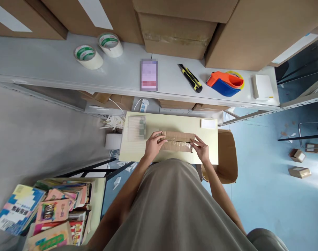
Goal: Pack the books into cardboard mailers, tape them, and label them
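A long, narrow cardboard box (pixel 179 136) lies across the pale yellow table (pixel 172 122) just in front of my body. Clear tape shines along its near side, and a dark gap runs between its two long flaps. My left hand (pixel 154 144) grips the left end, thumb and fingers pressed on the edge. At the opposite end, my right hand (pixel 201 148) pinches the corner between thumb and fingers. To the left on the table sits a stack of clear plastic-looking items (pixel 137 128). A small white stack of cards or paper (pixel 208 123) is at the back right.
On the grey shelf (pixel 127 73) stand two tape rolls (pixel 89 57), a phone (pixel 149 75), a yellow-black utility knife (pixel 190 78) and an orange-blue tape dispenser (pixel 225 83). Large cartons (pixel 174 35) line its back. An open carton (pixel 228 157) stands right of the table; books (pixel 53 211) lie lower left.
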### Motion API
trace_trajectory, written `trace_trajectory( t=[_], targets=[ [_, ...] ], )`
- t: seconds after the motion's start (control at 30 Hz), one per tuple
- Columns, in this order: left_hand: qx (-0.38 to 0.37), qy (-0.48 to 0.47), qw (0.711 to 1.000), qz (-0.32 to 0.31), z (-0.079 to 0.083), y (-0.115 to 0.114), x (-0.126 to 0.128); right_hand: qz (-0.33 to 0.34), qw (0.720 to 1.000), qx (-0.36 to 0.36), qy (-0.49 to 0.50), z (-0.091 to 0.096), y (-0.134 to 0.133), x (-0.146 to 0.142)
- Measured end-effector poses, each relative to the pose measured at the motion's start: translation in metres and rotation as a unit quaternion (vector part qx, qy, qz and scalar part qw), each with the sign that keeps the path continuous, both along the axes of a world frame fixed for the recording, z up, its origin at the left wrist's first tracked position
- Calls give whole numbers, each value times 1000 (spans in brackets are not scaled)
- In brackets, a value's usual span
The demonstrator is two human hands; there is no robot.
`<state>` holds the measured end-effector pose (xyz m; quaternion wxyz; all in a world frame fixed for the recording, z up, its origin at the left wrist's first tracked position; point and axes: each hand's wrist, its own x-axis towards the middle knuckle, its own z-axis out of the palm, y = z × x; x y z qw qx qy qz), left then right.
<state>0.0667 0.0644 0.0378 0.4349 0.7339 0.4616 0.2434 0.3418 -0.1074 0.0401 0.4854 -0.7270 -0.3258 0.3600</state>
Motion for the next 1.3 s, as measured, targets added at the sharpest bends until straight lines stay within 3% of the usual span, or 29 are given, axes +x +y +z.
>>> trace_trajectory(
  t=[0.13, 0.33, 0.67, 0.87, 0.97, 1.07, 1.17, 1.3],
  targets=[
    [-27, -37, 999, 23, -11, 13, 7, -19, 1000, 4, -10, -12, 8, -5],
    [-31, -57, 996, 65, -25, 12, 11, -32, 999, -4, -31, -24, 15, -4],
    [-8, -54, 995, 78, -26, 7, 17, -28, 1000, 4, -11, -19, 21, -2],
    [17, -45, 997, 52, -24, 10, 10, -2, 999, 1, -39, -13, 18, -2],
    [69, -29, 996, 45, -9, 16, 13, 20, 997, 8, -80, -2, 14, -1],
    [109, -37, 993, 29, 18, 27, 33, 34, 992, 25, -121, 21, 19, 6],
    [141, -63, 988, 3, 56, 44, 72, 40, 980, 62, -187, 60, 40, 29],
    [177, -116, 976, -48, 111, 67, 140, 28, 938, 133, -319, 119, 87, 89]
  ],
)
